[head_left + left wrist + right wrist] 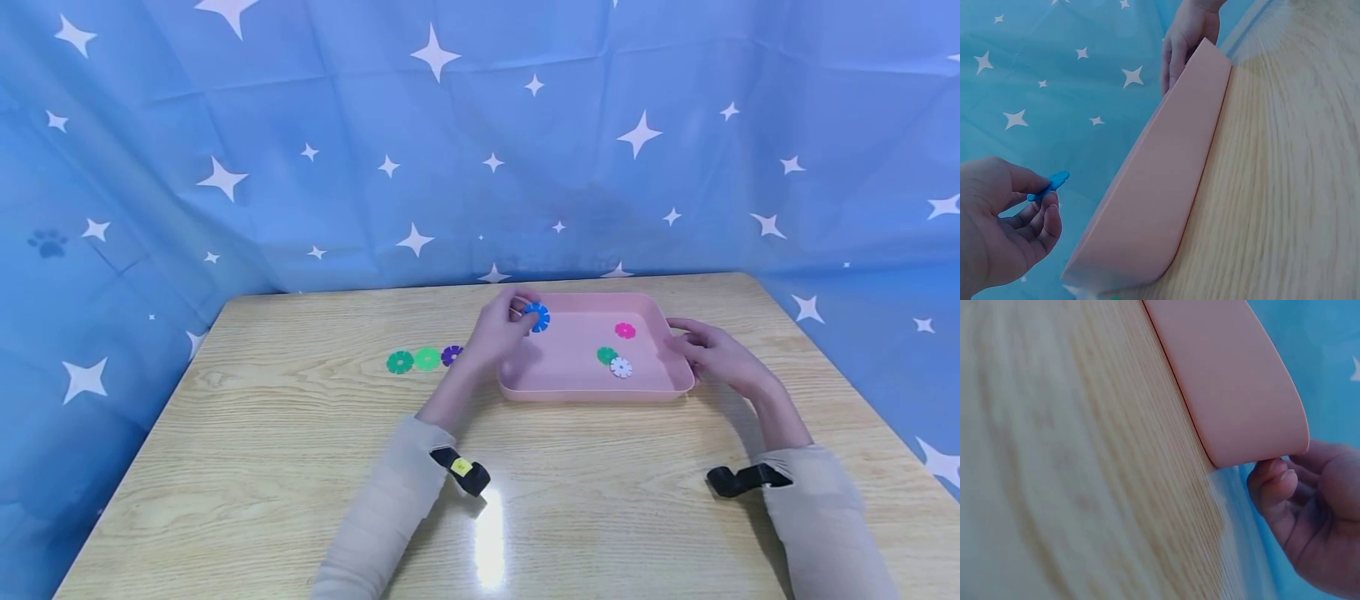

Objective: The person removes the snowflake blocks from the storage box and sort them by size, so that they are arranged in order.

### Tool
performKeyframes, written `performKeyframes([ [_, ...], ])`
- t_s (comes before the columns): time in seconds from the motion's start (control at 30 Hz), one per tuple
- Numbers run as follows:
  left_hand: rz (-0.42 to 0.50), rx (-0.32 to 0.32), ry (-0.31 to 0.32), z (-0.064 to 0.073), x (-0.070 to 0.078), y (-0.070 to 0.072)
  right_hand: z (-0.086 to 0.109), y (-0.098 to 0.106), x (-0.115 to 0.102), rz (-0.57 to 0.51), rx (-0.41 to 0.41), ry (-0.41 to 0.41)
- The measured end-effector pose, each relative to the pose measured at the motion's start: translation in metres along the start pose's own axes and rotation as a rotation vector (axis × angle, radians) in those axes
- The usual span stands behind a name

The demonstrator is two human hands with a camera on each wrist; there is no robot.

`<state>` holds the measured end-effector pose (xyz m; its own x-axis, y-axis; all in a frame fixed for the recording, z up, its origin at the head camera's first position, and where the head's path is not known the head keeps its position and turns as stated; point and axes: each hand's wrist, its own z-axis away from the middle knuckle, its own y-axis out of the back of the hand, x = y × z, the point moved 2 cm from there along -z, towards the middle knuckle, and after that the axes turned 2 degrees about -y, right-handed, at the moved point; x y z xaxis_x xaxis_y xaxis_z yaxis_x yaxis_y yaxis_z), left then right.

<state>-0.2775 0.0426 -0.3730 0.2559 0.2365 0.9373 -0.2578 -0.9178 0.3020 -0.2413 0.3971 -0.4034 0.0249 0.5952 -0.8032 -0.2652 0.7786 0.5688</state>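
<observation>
My left hand [504, 323] pinches a blue notched disc [537, 317] between thumb and fingers, over the left end of a pink tray [596, 395]. In the left wrist view the blue disc [1052, 185] shows edge-on, above the tray's rim. At the tray's right end, my right hand [708, 354] grips the side wall, its fingers curled against the outside in the right wrist view. Inside the tray lie a pink disc [625, 331], a green disc [607, 356] and a white disc [621, 367] that overlaps the green one.
Left of the tray, a dark green disc [400, 362], a light green disc [427, 358] and a purple disc [452, 356] lie in a row on the wooden table [247, 467]. A blue curtain with white stars [480, 200] hangs behind the table's back edge.
</observation>
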Motion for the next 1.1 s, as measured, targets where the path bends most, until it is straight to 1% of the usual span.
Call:
performKeyframes([
  [0.17, 0.016, 0.012, 0.003, 0.006, -0.004, 0.018, 0.001, 0.0, -0.001, 0.011, 0.002, -0.001],
  [0.43, -0.013, 0.041, 0.019, 0.019, -0.016, 0.048, 0.002, -0.001, -0.001, 0.027, -0.001, -0.008],
  [0.7, -0.031, 0.066, 0.033, 0.033, -0.024, 0.083, 0.0, 0.001, 0.0, 0.057, 0.017, -0.007],
  [0.73, -0.039, 0.069, 0.038, 0.035, -0.027, 0.087, 0.0, 0.001, 0.0, 0.058, 0.016, -0.006],
  [0.97, 0.002, 0.086, 0.052, 0.049, -0.038, 0.114, 0.0, 0.0, -0.001, 0.047, 0.009, 0.007],
  [1.1, -0.024, 0.088, 0.066, 0.056, -0.043, 0.128, 0.001, 0.0, -0.001, 0.033, 0.008, 0.012],
])
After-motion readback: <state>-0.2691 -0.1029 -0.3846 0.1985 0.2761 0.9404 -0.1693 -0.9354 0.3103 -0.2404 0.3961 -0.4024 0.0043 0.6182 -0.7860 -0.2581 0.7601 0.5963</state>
